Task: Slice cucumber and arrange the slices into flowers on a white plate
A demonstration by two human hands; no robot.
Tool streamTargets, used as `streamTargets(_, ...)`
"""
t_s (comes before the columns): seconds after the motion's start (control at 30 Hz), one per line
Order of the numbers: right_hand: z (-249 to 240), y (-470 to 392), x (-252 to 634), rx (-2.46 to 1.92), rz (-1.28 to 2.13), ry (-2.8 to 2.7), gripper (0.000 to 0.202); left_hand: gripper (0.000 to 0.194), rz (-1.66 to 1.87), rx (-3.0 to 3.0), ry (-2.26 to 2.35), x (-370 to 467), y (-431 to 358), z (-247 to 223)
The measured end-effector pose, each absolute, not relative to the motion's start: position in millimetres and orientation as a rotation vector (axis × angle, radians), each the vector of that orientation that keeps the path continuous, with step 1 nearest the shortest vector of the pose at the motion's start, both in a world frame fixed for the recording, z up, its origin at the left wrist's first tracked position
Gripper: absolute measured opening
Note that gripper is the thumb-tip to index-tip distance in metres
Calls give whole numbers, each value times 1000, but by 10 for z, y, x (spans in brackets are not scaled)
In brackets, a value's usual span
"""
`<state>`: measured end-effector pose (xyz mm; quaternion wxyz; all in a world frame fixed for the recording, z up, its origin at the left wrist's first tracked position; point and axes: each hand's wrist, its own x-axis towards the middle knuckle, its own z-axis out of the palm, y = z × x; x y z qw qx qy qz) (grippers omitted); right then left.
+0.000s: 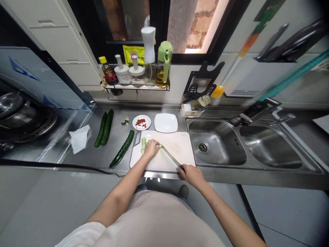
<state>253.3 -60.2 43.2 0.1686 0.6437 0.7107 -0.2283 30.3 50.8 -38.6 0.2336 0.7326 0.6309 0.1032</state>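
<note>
My right hand (192, 175) is closed round the dark handle of a kitchen knife (171, 156), whose blade points up and left across the white cutting board (177, 142). At the blade's tip end is a small pale green cucumber piece (160, 146). The fingers of my left hand (151, 148) are bent over the board and press on this piece, mostly hiding it. Just left of that hand lies a short row of cut cucumber pieces (143, 145). A whole cucumber (122, 149) rests on the counter beside the board's left edge.
Two more cucumbers (104, 128) lie farther left, near a white paper towel (79, 138). Behind the board stand a plate with red pieces (141, 128) and a white square plate (166, 122). Cucumber scraps (125, 120) sit nearby. The double sink (218, 142) is right of the board.
</note>
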Motion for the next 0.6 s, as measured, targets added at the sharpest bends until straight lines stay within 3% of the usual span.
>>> streamTargets(0.6, 434, -467, 2565, 1750, -649, 2028, 40, 23, 274, 2003, 1759, 317, 497, -418)
